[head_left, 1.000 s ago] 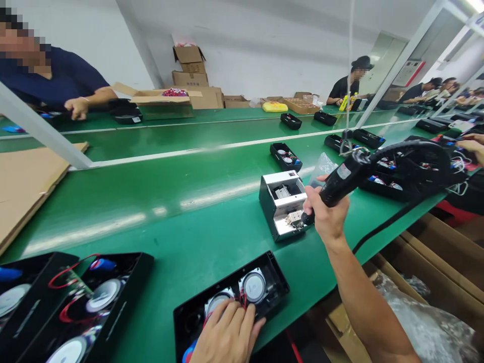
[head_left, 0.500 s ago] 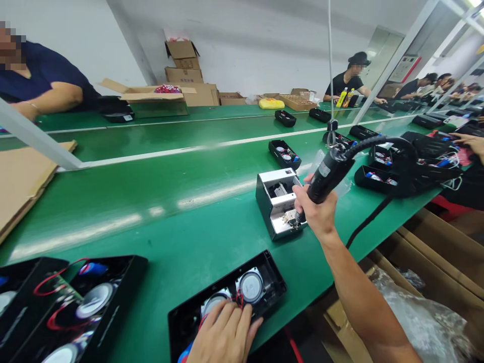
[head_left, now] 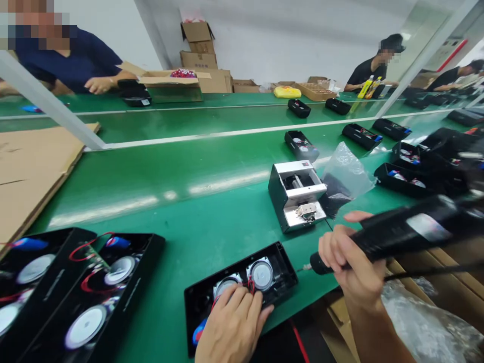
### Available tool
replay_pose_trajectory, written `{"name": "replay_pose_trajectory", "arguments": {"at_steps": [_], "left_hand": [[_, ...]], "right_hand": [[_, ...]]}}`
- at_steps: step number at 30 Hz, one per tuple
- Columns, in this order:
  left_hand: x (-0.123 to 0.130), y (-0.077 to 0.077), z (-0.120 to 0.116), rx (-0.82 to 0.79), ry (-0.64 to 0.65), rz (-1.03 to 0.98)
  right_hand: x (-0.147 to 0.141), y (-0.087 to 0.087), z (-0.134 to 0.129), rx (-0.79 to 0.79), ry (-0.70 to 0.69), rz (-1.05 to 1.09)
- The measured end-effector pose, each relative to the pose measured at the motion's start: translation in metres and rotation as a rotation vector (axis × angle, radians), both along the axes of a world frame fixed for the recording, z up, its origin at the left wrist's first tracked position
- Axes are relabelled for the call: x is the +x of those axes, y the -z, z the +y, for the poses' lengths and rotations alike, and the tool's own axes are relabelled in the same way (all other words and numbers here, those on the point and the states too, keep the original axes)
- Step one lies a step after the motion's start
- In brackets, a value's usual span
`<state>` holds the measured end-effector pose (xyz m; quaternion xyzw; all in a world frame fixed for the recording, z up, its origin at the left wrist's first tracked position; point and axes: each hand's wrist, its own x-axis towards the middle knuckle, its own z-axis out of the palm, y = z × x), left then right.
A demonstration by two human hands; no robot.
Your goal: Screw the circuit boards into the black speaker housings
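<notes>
Two round silvery speakers already sit in the still-open black plastic box under the left hand (can't tell if it's gripping or anything's screwed down), right hand clutching a black cylindrical screwdriver.

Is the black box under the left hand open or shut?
Open: the black box has no lid on; round speakers show inside.

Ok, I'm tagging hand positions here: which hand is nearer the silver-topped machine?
Right. The right hand, with the black screwdriver, is in front and rightward of the silver-topped machine; the left hand is farther off, at the open black case.
</notes>
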<state>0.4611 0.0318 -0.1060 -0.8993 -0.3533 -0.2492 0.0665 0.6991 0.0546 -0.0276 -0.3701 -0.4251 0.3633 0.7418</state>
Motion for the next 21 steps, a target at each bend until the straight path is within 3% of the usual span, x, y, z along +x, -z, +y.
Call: {"name": "replay_pose_trajectory", "arguments": {"at_steps": [3,8,21], "left_hand": [[0.001,0.0,-0.001,-0.034,-0.002,0.016],[0.002,-0.004,-0.001,-0.055,-0.009,0.008],[0.0,-0.006,-0.001,-0.063,0.001,0.027]], "right_hand": [[-0.021,0.002,-0.017,0.049,-0.094,0.069],[-0.047,0.016,-0.019,0.033,-0.188,0.105],[-0.056,0.02,-0.014,0.037,-0.226,0.085]]}}
